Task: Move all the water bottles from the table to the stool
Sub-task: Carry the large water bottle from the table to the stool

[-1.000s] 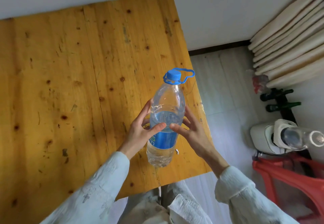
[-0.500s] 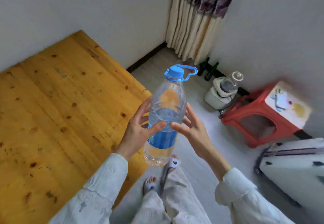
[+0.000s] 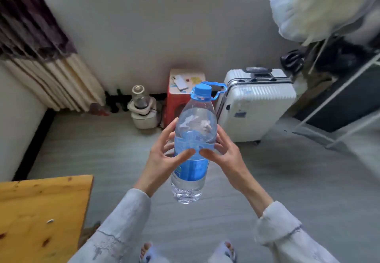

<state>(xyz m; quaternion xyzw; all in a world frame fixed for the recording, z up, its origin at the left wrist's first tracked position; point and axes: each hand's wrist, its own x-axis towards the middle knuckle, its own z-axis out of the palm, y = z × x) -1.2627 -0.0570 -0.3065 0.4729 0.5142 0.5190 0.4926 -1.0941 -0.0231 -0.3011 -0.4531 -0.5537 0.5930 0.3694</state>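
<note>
While both hands clasp it from opposite sides, the water bottle [image 3: 194,139] hangs upright in the air above the grey floor [image 3: 287,180] — left hand [image 3: 164,155] curled round its left flank, right hand [image 3: 225,153] round its right, thumbs nearly meeting across the front just above the blue label. Its blue cap with carry loop stands above the grip. Beyond the grip, against the wall, sits the red stool [image 3: 176,100], with a white suitcase [image 3: 257,106] just right of it. Well below and left of the grip lies the wooden table [image 3: 41,211] corner.
</note>
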